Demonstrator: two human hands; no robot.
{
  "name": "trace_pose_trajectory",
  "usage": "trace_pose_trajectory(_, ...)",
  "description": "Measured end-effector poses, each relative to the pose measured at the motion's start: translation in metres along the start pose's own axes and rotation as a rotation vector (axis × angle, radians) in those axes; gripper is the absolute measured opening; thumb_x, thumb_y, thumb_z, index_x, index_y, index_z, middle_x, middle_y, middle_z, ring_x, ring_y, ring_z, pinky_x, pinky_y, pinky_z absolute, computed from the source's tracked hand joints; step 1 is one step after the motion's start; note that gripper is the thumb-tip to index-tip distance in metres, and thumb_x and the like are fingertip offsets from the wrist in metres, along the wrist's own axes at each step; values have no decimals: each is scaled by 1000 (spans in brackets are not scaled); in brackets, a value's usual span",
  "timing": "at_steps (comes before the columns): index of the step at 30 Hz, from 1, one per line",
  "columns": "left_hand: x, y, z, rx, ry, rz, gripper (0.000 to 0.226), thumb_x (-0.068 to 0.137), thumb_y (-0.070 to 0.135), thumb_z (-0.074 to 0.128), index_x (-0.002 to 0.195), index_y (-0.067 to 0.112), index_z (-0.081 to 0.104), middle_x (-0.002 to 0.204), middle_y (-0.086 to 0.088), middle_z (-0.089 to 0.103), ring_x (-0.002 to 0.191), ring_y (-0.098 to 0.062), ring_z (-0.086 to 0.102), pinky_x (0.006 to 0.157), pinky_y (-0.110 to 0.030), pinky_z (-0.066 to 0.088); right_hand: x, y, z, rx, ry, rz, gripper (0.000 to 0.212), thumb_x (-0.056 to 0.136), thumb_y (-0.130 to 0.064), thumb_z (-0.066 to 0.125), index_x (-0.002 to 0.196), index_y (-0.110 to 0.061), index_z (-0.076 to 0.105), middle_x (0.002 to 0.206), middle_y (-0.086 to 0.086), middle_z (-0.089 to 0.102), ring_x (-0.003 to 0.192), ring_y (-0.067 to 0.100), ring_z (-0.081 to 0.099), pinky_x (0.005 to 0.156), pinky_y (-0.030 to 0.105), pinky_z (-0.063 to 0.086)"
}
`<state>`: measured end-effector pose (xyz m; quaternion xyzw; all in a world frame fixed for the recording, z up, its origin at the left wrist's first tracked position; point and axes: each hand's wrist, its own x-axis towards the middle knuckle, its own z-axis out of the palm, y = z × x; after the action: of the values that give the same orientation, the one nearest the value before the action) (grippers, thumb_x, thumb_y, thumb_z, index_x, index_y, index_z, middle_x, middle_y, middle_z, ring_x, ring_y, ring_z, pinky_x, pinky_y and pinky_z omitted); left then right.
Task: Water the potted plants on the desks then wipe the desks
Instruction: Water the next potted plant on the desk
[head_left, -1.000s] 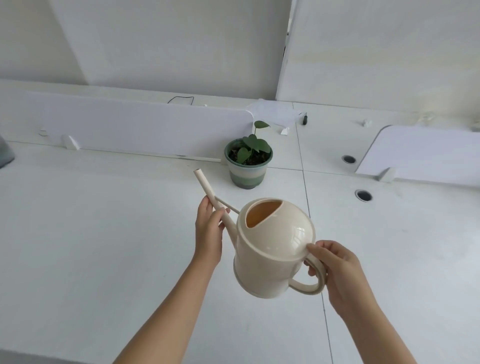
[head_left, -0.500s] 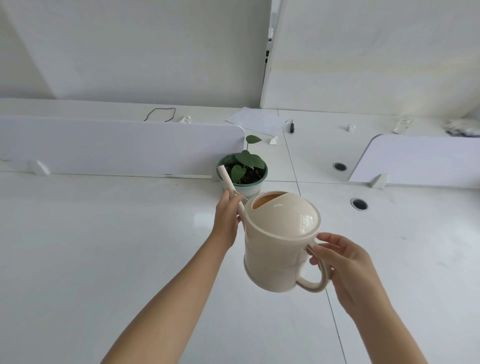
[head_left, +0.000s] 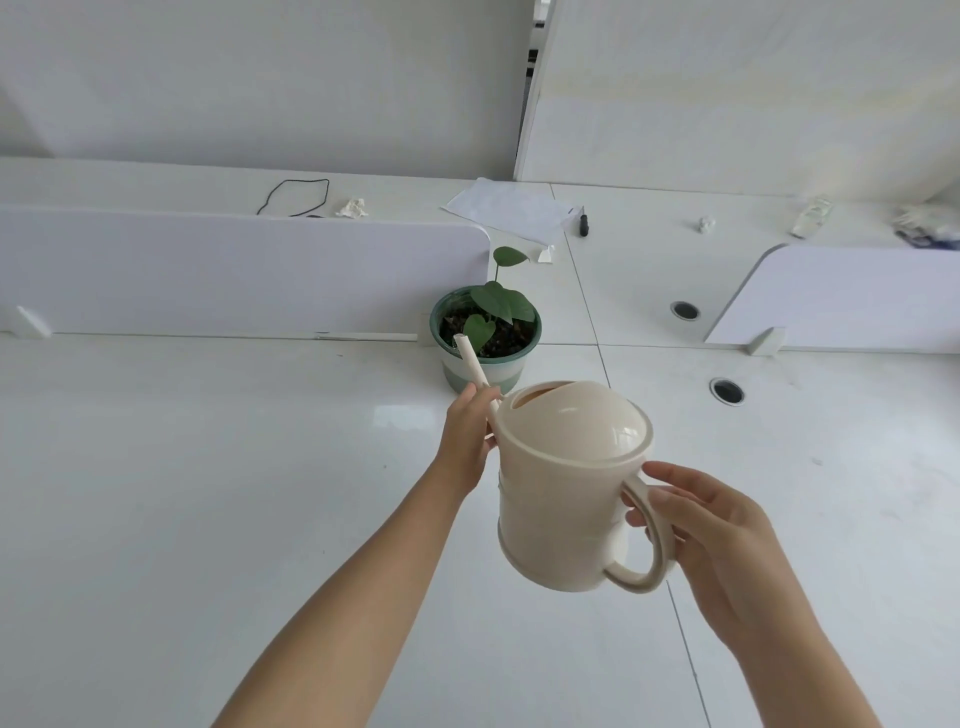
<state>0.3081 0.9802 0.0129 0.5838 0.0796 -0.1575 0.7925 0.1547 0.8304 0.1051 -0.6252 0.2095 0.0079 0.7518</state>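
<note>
Head view: the right hand (head_left: 722, 540) curls around the loop handle of the cream rigid-plastic watering can (head_left: 566, 483), and the left hand (head_left: 467, 436) pinches its thin spout, whose tip sits over the green ceramic potted plant (head_left: 485, 338). The can is probably light unless full, with smooth, slippery walls, so handle and spout base look the surest holds.

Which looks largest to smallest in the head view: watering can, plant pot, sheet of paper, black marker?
1. watering can, though it is nearest the camera
2. plant pot and sheet of paper: look alike, unranked
3. black marker
</note>
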Motion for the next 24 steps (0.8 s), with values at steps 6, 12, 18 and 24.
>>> trace_pose_trajectory(6, -1, -4, 18, 66, -55, -29, 18, 95, 10, 40, 79, 10, 48, 75, -1, 51, 63, -4, 52, 53, -13, 46, -2, -9, -12, 9, 10, -30, 19, 75, -2, 57, 92, -8, 62, 56, -2, 68, 52, 8, 62, 50, 12, 47)
trace_pose_trajectory(12, 8, 13, 42, 76, -126, -64, 19, 88, 13, 45, 70, 9, 39, 65, -1, 33, 62, -15, 32, 55, -22, 37, 0, -21, -14, -13, 74, -121, 87, 18, -42, 87, 96, -9, 64, 61, 1, 70, 56, 7, 64, 53, 12, 48)
trace_pose_trajectory(18, 9, 20, 50, 11, -145, -97, 20, 80, 21, 50, 64, 18, 38, 63, 0, 34, 63, -16, 33, 59, -27, 33, 0, -21, -16, 11, 95, -140, 80, 32, -39, 85, 101, -8, 62, 62, -1, 70, 58, 7, 64, 56, 13, 50)
trace_pose_trajectory(24, 5, 11, 32, 84, -114, -5, 31, 92, 7, 39, 63, 14, 32, 64, 0, 33, 48, -4, 38, 43, -11, 37, -1, -14, -11, 22, 35, -83, 37, 61, -11, 72, 96, -9, 62, 58, -2, 68, 54, 6, 62, 53, 11, 48)
